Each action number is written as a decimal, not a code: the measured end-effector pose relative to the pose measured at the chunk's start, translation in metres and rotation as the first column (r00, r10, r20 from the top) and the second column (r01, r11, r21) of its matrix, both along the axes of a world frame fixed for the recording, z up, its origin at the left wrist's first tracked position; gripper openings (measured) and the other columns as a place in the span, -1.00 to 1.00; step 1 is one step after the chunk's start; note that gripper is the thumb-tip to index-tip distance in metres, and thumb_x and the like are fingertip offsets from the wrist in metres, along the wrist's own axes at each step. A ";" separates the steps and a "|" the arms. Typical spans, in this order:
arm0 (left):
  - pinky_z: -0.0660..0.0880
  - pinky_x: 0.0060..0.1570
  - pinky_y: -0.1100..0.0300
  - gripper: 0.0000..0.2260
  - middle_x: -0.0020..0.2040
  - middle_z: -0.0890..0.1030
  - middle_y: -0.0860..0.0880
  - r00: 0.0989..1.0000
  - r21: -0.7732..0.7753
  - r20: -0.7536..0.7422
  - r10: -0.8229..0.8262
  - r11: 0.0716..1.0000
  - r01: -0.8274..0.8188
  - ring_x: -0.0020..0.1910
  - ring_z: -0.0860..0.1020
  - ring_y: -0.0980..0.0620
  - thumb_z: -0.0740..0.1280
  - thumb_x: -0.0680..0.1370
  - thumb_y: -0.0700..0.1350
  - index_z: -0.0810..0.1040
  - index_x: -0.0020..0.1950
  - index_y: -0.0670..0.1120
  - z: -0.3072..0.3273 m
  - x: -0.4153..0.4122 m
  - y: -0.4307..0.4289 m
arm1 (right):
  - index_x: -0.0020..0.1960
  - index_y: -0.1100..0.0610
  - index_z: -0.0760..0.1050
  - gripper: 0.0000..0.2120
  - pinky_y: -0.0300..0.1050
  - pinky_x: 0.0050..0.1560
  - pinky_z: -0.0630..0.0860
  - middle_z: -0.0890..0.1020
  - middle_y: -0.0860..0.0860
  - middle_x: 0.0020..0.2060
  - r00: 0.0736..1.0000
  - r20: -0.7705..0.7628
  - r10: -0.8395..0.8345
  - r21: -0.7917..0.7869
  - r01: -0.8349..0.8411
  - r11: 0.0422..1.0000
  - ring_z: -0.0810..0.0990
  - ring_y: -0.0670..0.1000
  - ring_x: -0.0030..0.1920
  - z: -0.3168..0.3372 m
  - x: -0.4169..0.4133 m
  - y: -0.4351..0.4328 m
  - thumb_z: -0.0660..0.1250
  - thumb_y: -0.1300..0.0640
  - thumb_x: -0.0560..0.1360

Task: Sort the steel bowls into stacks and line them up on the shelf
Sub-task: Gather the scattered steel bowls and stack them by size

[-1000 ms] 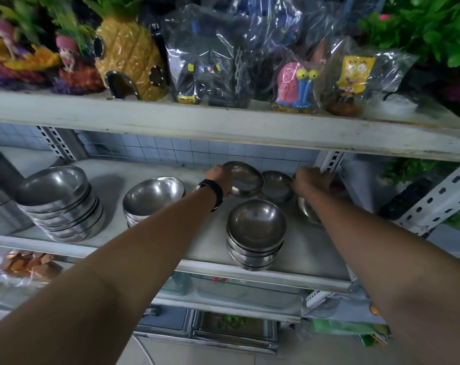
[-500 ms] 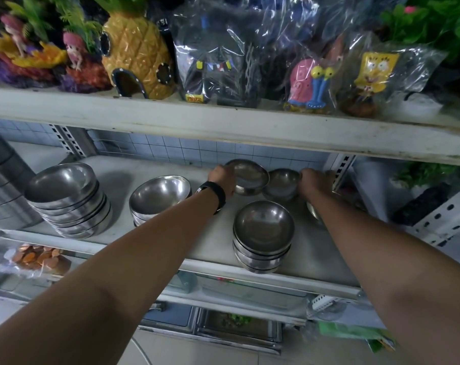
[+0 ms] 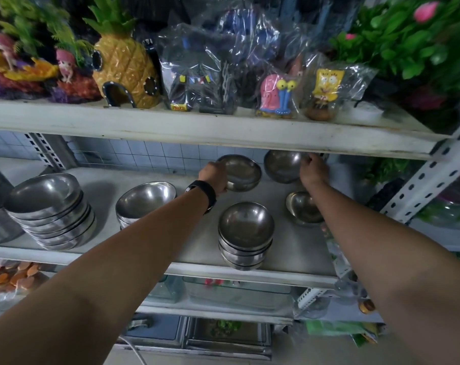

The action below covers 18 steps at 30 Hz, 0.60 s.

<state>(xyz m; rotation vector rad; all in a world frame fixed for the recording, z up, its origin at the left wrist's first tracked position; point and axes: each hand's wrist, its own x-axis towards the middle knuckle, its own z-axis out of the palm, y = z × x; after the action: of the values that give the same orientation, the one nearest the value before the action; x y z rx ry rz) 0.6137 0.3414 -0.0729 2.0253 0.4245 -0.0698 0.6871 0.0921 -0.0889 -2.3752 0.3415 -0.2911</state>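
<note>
Both arms reach deep over the white metal shelf (image 3: 297,248). The left hand (image 3: 215,177) curls its fingers round the near rim of a shallow round steel bowl (image 3: 240,172) at the back. Just beside it, the right hand (image 3: 312,170) pinches the rim of a deeper round steel bowl (image 3: 282,166), which is tilted and perhaps lifted, though shadow hides its base. A small lone steel bowl (image 3: 301,206) sits under the right forearm. Nearer the front edge stand a stack of wide steel bowls (image 3: 52,209) on the left, a middle stack (image 3: 144,201) and a stack of small steel bowls (image 3: 246,233).
</note>
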 end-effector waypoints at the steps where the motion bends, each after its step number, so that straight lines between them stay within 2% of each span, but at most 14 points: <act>1: 0.57 -0.39 0.08 -0.67 -0.09 0.64 -0.22 1.000 -0.014 -0.003 0.007 1.000 -0.007 -0.26 0.64 -0.12 0.07 0.70 -0.14 0.45 0.38 -0.21 0.001 -0.002 0.000 | 0.37 0.22 0.46 -0.62 0.10 0.24 0.46 0.53 0.28 0.31 1.000 -0.013 -0.001 0.041 0.002 0.999 0.51 0.34 0.28 0.002 -0.004 -0.001 0.11 0.03 0.68; 2: 0.45 -0.51 0.16 -0.66 -0.19 0.61 -0.17 1.000 -0.024 -0.010 0.016 1.000 -0.016 -0.38 0.56 -0.04 0.07 0.70 -0.10 0.48 0.37 -0.19 0.002 -0.004 0.000 | 0.40 0.20 0.43 -0.60 0.14 0.26 0.48 0.53 0.27 0.31 1.000 -0.022 -0.003 0.084 0.004 0.996 0.51 0.34 0.28 0.003 -0.006 -0.003 0.12 0.00 0.68; 3: 0.38 -0.54 0.20 -0.65 -0.26 0.58 -0.14 1.000 -0.029 -0.013 0.018 0.999 -0.019 -0.44 0.50 0.00 0.06 0.70 -0.08 0.48 0.36 -0.18 0.002 -0.006 0.000 | 0.43 0.19 0.41 -0.57 0.16 0.27 0.48 0.51 0.25 0.33 0.999 -0.031 -0.013 0.133 0.017 0.991 0.51 0.33 0.28 0.004 -0.008 -0.004 0.12 -0.03 0.68; 6: 0.34 -0.53 0.22 -0.64 -0.35 0.54 -0.10 1.000 -0.058 -0.002 0.004 0.998 -0.004 -0.48 0.46 0.02 0.06 0.69 -0.08 0.47 0.37 -0.19 0.005 -0.016 0.001 | 0.50 0.20 0.35 -0.54 0.05 0.21 0.51 0.48 0.24 0.38 0.998 -0.059 -0.017 0.251 0.031 0.968 0.55 0.27 0.22 0.007 -0.014 -0.009 0.09 -0.02 0.69; 7: 0.34 -0.55 0.23 -0.64 -0.36 0.54 -0.09 1.000 -0.067 0.003 0.002 0.998 -0.002 -0.49 0.46 0.02 0.06 0.69 -0.07 0.48 0.37 -0.19 0.007 -0.019 0.001 | 0.47 0.23 0.37 -0.56 0.02 0.08 0.54 0.51 0.25 0.34 0.998 -0.063 -0.016 0.320 0.036 0.947 0.60 0.22 0.08 0.006 -0.017 -0.009 0.09 0.01 0.70; 9: 0.33 -0.58 0.25 -0.64 -0.35 0.54 -0.09 1.000 -0.075 0.006 0.008 0.997 -0.008 -0.49 0.46 0.03 0.05 0.70 -0.05 0.47 0.37 -0.20 0.011 -0.026 0.000 | 0.38 0.21 0.45 -0.64 -0.04 -0.18 0.59 0.62 0.22 0.11 0.996 -0.071 -0.047 0.521 0.077 0.850 0.60 0.08 -0.24 0.007 -0.026 -0.008 0.08 0.08 0.70; 10: 0.33 -0.60 0.26 -0.64 -0.34 0.54 -0.09 1.000 -0.078 0.004 0.013 0.997 -0.013 -0.49 0.46 0.04 0.05 0.71 -0.05 0.46 0.36 -0.20 0.012 -0.029 -0.001 | 0.33 0.18 0.48 -0.67 -0.05 -0.21 0.61 0.63 0.16 -0.03 0.994 -0.080 -0.070 0.594 0.104 0.798 0.58 0.05 -0.31 0.008 -0.030 -0.007 0.07 0.08 0.70; 13: 0.33 -0.58 0.25 -0.66 -0.33 0.53 -0.08 1.000 -0.106 -0.003 0.023 0.994 -0.023 -0.50 0.45 0.04 0.04 0.70 -0.04 0.45 0.34 -0.17 0.015 -0.038 -0.003 | 0.18 0.12 0.51 -0.72 -0.06 -0.30 0.58 0.59 0.09 -0.27 0.990 -0.101 -0.094 0.657 0.138 0.742 0.57 0.07 -0.39 0.008 -0.040 -0.005 0.06 0.06 0.70; 15: 0.32 -0.54 0.23 -0.69 -0.33 0.53 -0.08 1.000 -0.115 -0.001 0.031 0.993 -0.030 -0.50 0.44 0.03 0.04 0.70 -0.06 0.46 0.31 -0.14 0.018 -0.046 -0.005 | 0.08 0.12 0.52 -0.71 -0.08 -0.41 0.51 0.60 0.11 -0.31 0.987 -0.124 -0.105 0.675 0.161 0.720 0.55 0.08 -0.42 0.007 -0.044 -0.005 0.06 0.02 0.69; 18: 0.31 -0.59 0.25 -0.71 -0.33 0.52 -0.09 0.999 -0.072 0.003 0.046 0.996 -0.046 -0.50 0.44 0.02 0.04 0.70 -0.12 0.48 0.26 -0.19 0.020 -0.055 -0.008 | 0.08 0.10 0.57 -0.68 -0.06 -0.38 0.53 0.64 0.11 -0.29 0.983 -0.145 -0.112 0.695 0.182 0.696 0.59 0.11 -0.39 0.006 -0.049 -0.006 0.08 0.00 0.67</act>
<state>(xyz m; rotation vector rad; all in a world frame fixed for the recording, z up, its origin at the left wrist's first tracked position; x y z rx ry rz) 0.5589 0.3333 -0.0529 1.9437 0.4591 -0.0509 0.6382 0.0862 -0.0832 -1.5926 0.5744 -0.0887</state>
